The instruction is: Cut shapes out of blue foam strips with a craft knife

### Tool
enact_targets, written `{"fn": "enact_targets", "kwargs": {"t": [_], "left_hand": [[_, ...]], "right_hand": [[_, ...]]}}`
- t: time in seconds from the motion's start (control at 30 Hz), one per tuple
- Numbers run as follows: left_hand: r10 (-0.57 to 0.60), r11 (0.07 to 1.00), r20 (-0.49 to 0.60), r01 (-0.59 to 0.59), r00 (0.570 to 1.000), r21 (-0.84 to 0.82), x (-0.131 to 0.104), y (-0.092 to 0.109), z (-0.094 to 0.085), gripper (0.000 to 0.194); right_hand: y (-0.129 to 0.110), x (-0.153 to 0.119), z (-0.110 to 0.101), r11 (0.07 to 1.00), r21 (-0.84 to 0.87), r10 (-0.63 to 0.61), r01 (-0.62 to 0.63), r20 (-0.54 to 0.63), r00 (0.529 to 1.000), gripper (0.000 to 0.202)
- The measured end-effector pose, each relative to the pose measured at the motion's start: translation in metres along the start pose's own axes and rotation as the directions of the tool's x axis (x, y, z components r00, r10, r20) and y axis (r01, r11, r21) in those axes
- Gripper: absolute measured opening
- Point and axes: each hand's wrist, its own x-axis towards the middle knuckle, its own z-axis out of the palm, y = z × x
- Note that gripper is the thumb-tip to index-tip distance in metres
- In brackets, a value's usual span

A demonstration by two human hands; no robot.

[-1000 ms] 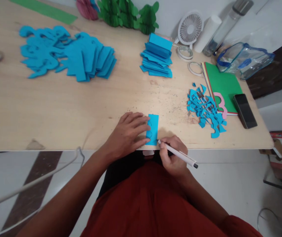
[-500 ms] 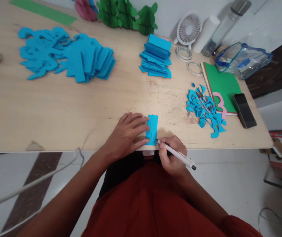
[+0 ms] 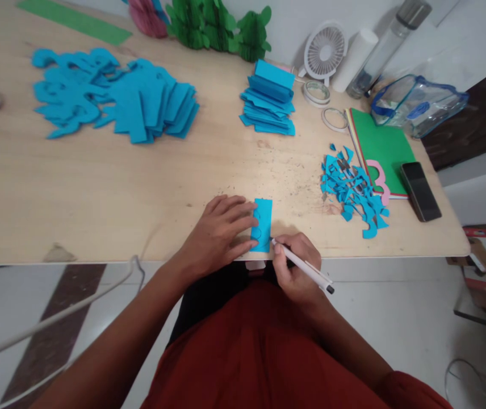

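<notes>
A small blue paper rectangle [image 3: 263, 226] lies at the table's front edge, with dark curved lines drawn on it. My left hand [image 3: 226, 227] rests flat with fingers spread, its fingertips on the paper's left side. In my right hand [image 3: 298, 261] is a white pen [image 3: 306, 268] with a dark end, gripped between thumb and fingers. The pen's tip is at the paper's lower right edge; whether it touches the sheet I cannot tell.
Blue cut-out shapes [image 3: 68, 91] and blue sheets [image 3: 158, 105] are piled at the left. Folded blue papers [image 3: 268, 99] lie at the back. Blue scraps [image 3: 349, 187], green sheets [image 3: 385, 147], a phone [image 3: 420, 191], tape rolls [image 3: 316, 92] and a small fan [image 3: 325, 51] occupy the right.
The pen and my right hand have shifted very slightly, the pen's rear end moving a little left. My left hand and the paper stay in place.
</notes>
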Motion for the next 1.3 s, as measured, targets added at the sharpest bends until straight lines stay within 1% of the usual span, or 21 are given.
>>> {"fn": "enact_targets", "kwargs": {"t": [0.4,0.6,0.97,1.3], "left_hand": [[0.03,0.999,-0.02,-0.03,0.999,0.009,0.0002,-0.0002,0.001,0.021],[0.01,1.0,-0.008,-0.01,1.0,0.005,0.0002,-0.0001,-0.0002,0.02],[0.057,0.998,-0.035,-0.056,0.998,0.019,0.0002,-0.0001,0.0002,0.025],[0.033,0.999,-0.039,-0.033,0.999,0.006,-0.0001,0.0002,0.0006,0.024]], "right_hand": [[0.0007,0.0016,0.0032,1.0,0.004,-0.007,0.007,-0.018,1.0,0.013],[0.0009,0.0036,0.0039,1.0,0.006,-0.004,0.004,-0.008,1.0,0.014],[0.0013,0.0053,0.0048,1.0,-0.008,-0.014,0.014,-0.003,1.0,0.013],[0.0013,0.0065,0.0045,1.0,0.005,-0.025,0.025,-0.011,1.0,0.013]]}}
